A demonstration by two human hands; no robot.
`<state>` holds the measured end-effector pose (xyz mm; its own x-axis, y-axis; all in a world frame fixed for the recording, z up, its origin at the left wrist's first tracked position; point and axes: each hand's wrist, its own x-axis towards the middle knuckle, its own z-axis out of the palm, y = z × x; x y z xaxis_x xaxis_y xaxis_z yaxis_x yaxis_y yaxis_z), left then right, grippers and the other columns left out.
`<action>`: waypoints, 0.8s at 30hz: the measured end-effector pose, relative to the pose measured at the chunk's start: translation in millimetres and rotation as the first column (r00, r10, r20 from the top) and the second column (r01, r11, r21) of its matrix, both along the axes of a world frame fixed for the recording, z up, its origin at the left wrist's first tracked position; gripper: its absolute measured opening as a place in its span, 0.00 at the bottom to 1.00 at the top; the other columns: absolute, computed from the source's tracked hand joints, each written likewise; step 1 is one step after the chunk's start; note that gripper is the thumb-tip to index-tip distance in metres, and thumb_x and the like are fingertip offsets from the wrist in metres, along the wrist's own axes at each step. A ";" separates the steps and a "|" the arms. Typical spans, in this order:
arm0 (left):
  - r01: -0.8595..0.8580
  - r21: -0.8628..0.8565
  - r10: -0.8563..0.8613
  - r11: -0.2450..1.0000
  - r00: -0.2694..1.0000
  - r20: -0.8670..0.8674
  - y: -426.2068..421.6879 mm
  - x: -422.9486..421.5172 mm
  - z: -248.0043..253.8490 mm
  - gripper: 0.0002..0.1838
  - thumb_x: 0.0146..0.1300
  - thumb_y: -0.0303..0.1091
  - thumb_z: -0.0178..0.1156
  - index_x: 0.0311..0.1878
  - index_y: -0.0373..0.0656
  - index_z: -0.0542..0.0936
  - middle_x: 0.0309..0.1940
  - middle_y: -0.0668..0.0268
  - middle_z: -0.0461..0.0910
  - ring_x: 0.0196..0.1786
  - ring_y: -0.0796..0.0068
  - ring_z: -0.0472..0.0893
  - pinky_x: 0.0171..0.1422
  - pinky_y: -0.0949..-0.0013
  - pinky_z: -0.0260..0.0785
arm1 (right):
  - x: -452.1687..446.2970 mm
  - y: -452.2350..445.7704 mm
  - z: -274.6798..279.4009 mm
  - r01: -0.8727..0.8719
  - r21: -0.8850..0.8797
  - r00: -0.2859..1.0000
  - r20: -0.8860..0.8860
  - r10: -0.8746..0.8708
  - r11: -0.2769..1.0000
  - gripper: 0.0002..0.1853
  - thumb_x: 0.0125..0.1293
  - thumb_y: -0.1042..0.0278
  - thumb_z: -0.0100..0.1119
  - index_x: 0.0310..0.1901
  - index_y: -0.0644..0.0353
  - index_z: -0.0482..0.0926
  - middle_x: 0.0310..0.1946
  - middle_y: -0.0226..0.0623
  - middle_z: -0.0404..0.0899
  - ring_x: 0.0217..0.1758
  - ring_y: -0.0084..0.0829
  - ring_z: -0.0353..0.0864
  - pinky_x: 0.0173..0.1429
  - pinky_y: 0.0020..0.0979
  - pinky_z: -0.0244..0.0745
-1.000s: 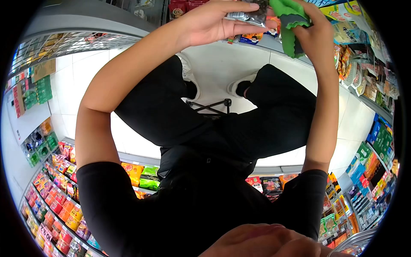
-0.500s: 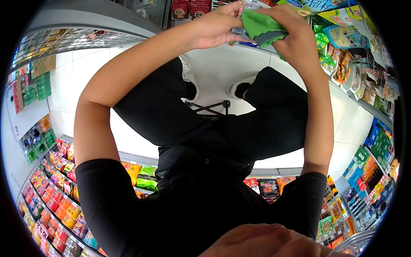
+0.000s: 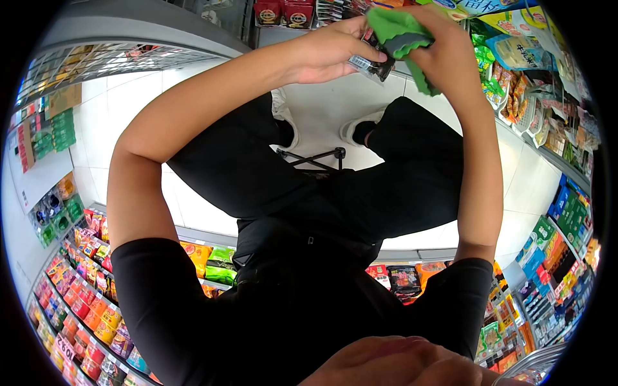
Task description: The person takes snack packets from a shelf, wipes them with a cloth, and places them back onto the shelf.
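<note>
My left hand (image 3: 328,53) is closed around a small dark snack packet (image 3: 373,66) with a clear, barcoded end, thumb on top. My right hand (image 3: 445,48) grips a green cloth (image 3: 394,24) with a scalloped edge and a grey underside. The cloth lies against or just above the packet's upper part and hides some of it; whether they touch I cannot tell. One cloth corner hangs below my right fingers. Both hands are in front of a snack shelf, beyond my knees.
Red packets (image 3: 298,13) stand on the shelf ahead. Bagged snacks (image 3: 515,55) fill the shelf at right. A wire rack (image 3: 103,67) is at left, and more stocked shelves (image 3: 84,302) are behind me. Folding stool legs (image 3: 315,157) show between my feet.
My left hand has tilted and lowered the packet slightly, so its dark body shows more. The green cloth has shifted up and its hanging corner shows more below my right hand.
</note>
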<state>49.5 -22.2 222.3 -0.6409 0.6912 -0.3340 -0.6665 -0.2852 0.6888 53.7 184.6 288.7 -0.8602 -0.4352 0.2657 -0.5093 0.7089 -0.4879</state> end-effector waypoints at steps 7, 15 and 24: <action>0.100 -0.091 -0.105 0.991 0.993 -0.047 -3.2 -1.7 2.8 0.27 0.71 0.19 0.61 0.71 0.41 0.69 0.63 0.62 0.77 0.62 0.66 0.84 0.72 0.60 0.77 | 10.5 -16.9 7.8 0.051 -0.071 0.999 0.024 -0.049 0.996 0.19 0.53 0.78 0.69 0.49 0.62 0.86 0.40 0.49 0.85 0.47 0.52 0.84 0.52 0.43 0.78; 0.069 -0.027 -0.068 0.997 0.998 0.010 -2.6 0.8 12.6 0.29 0.69 0.16 0.60 0.72 0.38 0.67 0.61 0.58 0.77 0.60 0.60 0.84 0.64 0.55 0.82 | 6.6 -9.0 -1.3 -0.015 -0.121 0.999 -0.035 0.011 0.993 0.19 0.53 0.79 0.70 0.49 0.62 0.86 0.40 0.48 0.84 0.46 0.52 0.84 0.51 0.41 0.78; 0.003 0.138 -0.025 0.990 0.987 0.160 -0.5 -10.3 14.3 0.17 0.74 0.36 0.58 0.62 0.41 0.74 0.52 0.61 0.80 0.51 0.67 0.85 0.60 0.56 0.83 | 3.3 -7.4 17.7 0.009 -0.155 0.997 0.072 0.002 0.988 0.25 0.53 0.81 0.72 0.55 0.61 0.86 0.48 0.45 0.88 0.53 0.42 0.87 0.59 0.35 0.78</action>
<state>39.2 -22.7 236.6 -0.5765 0.7460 -0.3334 -0.7699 -0.3593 0.5274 56.9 177.2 306.4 -0.8810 -0.3904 0.2673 -0.4666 0.6238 -0.6270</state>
